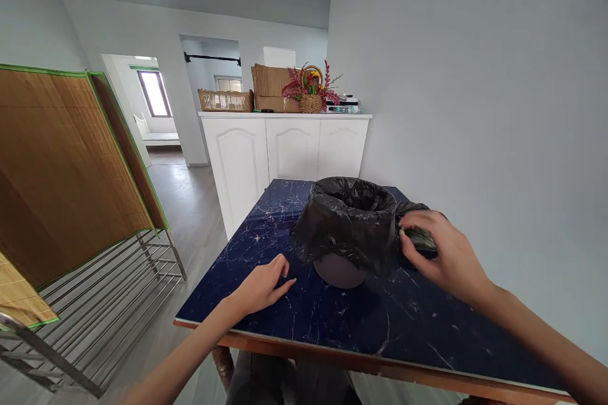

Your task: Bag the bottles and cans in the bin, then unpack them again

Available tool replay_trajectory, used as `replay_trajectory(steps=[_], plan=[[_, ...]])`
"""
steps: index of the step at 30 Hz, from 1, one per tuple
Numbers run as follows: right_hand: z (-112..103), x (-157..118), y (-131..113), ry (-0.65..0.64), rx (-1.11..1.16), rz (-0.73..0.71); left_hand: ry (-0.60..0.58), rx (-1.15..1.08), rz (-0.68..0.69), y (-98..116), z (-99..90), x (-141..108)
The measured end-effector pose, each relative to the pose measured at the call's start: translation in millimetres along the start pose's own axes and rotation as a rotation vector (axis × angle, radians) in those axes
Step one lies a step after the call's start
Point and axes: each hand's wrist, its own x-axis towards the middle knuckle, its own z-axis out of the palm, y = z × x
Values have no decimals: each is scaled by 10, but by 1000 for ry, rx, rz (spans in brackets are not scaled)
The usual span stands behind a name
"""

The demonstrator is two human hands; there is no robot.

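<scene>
A black garbage bag [349, 228] lines a small trash bin and is folded down over its outside; only the bin's dark grey lower part [339, 270] shows. My right hand [439, 247] is at the right side of the bin, thumb and forefinger tips brought together on the black plastic. A dark plastic bundle [415, 207] lies partly hidden behind that hand; whether it belongs to the same bag I cannot tell. Left of the bin, my left hand [266, 285] lies at the table top, fingers loosely bent and thumb apart, holding nothing.
The bin stands on a blue marble-patterned table [256, 237] with a wooden edge. Behind it is a white cabinet [242, 158] carrying cardboard boxes [275, 85] and a flower basket [311, 103]. A metal rack [114, 297] with bamboo mats [71, 171] stands left. A wall rises at right.
</scene>
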Motion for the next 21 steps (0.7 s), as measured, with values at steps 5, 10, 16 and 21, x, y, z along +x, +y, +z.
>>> replay_trajectory(steps=[5,10,16,21], plan=[[110,506,-145,-152,70,21,118,-39,-88,-26,126,-101],[351,639,-250,-220,47,-39,333,-7,-64,375,76,42],[382,595,-299,-224,-27,-41,485,-64,163,1000,-83,513],[250,606,-269,-271,-28,-33,122,114,525,1009,46,525]])
